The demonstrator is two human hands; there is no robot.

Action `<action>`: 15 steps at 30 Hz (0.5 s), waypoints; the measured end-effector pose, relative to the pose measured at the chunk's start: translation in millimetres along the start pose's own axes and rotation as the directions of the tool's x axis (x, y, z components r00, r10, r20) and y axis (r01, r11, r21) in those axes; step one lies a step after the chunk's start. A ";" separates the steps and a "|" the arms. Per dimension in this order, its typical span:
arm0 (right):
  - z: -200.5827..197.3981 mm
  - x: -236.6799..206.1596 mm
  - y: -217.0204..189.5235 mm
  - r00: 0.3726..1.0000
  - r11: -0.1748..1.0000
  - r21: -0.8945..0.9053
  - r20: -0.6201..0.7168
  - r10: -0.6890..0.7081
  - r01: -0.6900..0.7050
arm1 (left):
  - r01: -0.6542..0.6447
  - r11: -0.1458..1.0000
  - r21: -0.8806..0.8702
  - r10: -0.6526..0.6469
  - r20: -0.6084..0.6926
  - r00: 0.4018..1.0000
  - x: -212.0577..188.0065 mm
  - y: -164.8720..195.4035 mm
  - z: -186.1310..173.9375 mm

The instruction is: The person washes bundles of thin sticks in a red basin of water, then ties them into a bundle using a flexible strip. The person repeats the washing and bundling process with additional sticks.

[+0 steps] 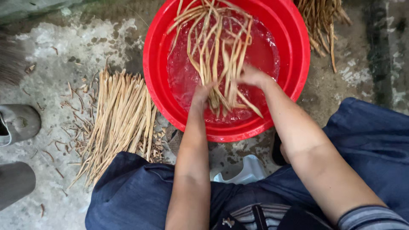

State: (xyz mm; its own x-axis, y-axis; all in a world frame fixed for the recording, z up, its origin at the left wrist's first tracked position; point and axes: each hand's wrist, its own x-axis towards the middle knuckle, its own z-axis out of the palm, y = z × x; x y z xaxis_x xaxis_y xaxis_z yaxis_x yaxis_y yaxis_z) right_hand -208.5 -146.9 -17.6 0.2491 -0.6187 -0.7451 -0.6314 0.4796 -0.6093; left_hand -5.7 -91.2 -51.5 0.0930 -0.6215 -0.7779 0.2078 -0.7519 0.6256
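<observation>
Outdoors, wet stained concrete floor (pixel 64 47)

Rough, stained concrete floor (pixel 64 47), red basin (pixel 298 47) of water standing on it, pale stalk bundle (pixel 121 119) left, darker stalks (pixel 321 21) behind, grey shoes (pixel 19 123) at edge

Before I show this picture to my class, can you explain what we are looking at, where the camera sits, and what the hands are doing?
The camera sits on a person's head, looking down past their knees. There is no machine, only two bare hands. The left hand and right hand both grip a bundle of stalks over water in a red basin on a concrete floor. A pile of pale stalks lies left of the basin, and darker stalks lie beyond it on the right. Grey shoes show at the left edge.
</observation>
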 end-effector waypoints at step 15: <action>4.3 5.5 45.3 1.000 0.918 0.396 -0.020 0.008 0.001 | 0.030 0.998 -0.061 -0.023 0.102 0.995 8.1 -21.1 -4.5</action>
State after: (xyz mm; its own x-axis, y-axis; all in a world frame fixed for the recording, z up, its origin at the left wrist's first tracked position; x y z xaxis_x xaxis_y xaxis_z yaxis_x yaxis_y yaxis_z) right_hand -232.7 -125.9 -50.4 0.2295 -0.6275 -0.7440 -0.2888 0.6861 -0.6678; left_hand -4.9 -79.4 -71.3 -0.0112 -0.6230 -0.7822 0.2699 -0.7550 0.5975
